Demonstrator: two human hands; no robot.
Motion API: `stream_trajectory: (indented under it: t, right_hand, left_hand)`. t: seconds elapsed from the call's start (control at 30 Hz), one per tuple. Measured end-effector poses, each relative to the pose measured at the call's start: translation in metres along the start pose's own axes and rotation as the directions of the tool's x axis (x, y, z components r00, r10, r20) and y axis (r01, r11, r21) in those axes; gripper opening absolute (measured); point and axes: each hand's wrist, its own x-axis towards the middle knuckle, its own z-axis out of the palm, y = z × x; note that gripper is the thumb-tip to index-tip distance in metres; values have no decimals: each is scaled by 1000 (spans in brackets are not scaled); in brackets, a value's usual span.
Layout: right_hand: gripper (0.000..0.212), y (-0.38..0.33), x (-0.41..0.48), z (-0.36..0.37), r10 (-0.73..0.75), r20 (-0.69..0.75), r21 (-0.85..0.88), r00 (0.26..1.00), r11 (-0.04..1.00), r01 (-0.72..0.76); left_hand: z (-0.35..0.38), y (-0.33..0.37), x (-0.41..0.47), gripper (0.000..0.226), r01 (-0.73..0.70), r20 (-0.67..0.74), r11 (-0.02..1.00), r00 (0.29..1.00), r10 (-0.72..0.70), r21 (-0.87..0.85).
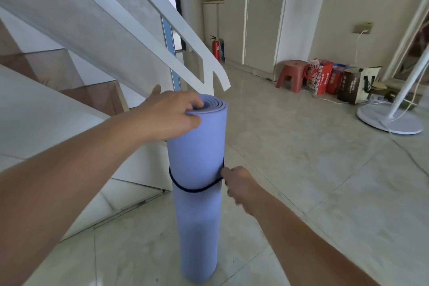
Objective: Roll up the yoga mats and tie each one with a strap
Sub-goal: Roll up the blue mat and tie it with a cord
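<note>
Yoga mat [197,216], lavender and rolled tight, stands on end on the pale floor tiles [301,181] just in front of the person. A dark strap [188,190] loops round it about midway up and hangs lower at the front than at the sides, so I judge it slack and not yet tied. The left hand [169,116] grips the top rim, fingers curled over the edge into the spiral. The right hand [239,183] pinches the strap where it meets the roll's right side; its fingertips are turned away, so I cannot tell how the ends lie. On the left, beside the roll, rise a staircase [97,97] and its white banister [199,51]. Well apart on the right are a red stool [291,74], some shopping bags [336,81] and a fan base [390,121]. Two risks from here: a hard sideways tug on the loop could tip the upright roll if the top grip eases, and letting go before cinching could let the cord slide down and the layers spring loose
</note>
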Motion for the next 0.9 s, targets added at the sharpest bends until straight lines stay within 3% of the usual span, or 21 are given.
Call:
stream_trajectory:
  t: [0.07,0.17,0.27,0.4,0.53,0.63,0.7,0.73,0.8,0.87,0.9]
  right_hand:
    - [30,26,-6,16,91,9,-34,996,995,-91]
    - [24,47,-15,22,226,81,50,971,972,-231]
    - [18,27,-5,6,211,4,78,978,975,-210]
    - [36,-6,-1,-4,102,44,133,994,985,-107]
    - [17,-4,-9,5,73,117,206,990,974,-96]
    - [17,6,-15,21,33,190,117,981,992,-56]
    - [20,2,-14,36,27,207,125,978,991,-54]
    - [22,-2,-13,42,43,201,155,979,985,-75]
    - [33,-13,-8,49,79,168,225,983,967,-116]
    - [37,-17,-1,53,69,129,212,989,973,-95]
    - [34,-19,1,55,55,124,207,991,975,-80]
  left_hand:
    - [5,14,4,17,21,-25,998,999,-20,54]
    - [14,32,5,21,53,16,998,998,-53,-36]
    - [17,23,3,61,57,-4,997,998,-57,-45]
    - [10,3,-5,65,-3,-38,977,999,-5,-214]
    - [-3,-9,-15,58,-23,-36,931,999,11,-365]
    - [-10,-19,-11,35,95,-2,994,995,-95,-47]
    - [-13,-23,-6,30,226,-30,969,974,-224,103]
    - [-13,-23,-6,33,272,-29,957,962,-271,98]
    - [-7,-23,-5,60,329,-58,940,944,-324,88]
    - [5,-27,-5,80,301,-173,941,946,-275,155]
    - [8,-31,-5,77,280,-234,944,943,-237,174]
